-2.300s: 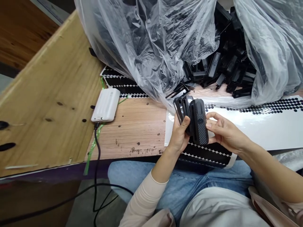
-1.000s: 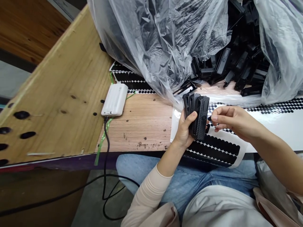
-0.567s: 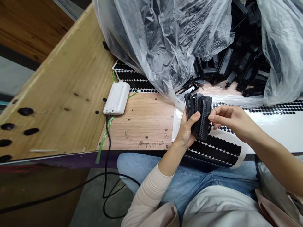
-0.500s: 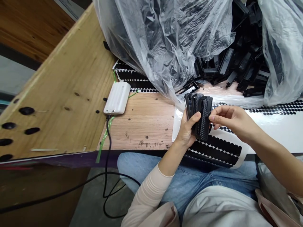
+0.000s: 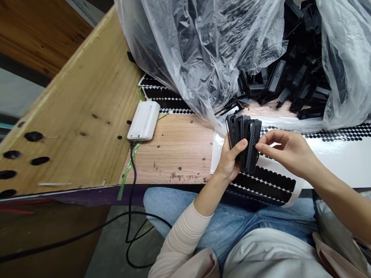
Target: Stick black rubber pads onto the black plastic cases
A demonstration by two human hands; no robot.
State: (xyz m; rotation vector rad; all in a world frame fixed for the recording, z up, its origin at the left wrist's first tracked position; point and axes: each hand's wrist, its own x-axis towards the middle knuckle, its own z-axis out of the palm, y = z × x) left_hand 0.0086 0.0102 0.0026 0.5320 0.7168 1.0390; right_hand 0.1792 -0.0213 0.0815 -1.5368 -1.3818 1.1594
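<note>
My left hand is closed around several slim black plastic parts with a carbon-fibre-like pattern. They are fanned side by side and stand upright, with my thumb across the front. My right hand is at the right edge of the nearest part, thumb and index finger pinched together. Whatever lies between those fingertips is too small or hidden to make out. Under the hands lies a white sheet of round black stickers, its front end hanging over the table edge.
A clear plastic bag lies open at the back, with a heap of similar black parts spilling out. More sticker sheets lie left of it. A white power bank with a black cable rests by the wooden side panel.
The rightmost black part has shifted slightly to the right in my left hand. My right fingers stay at its edge, with the hand turned a little.
</note>
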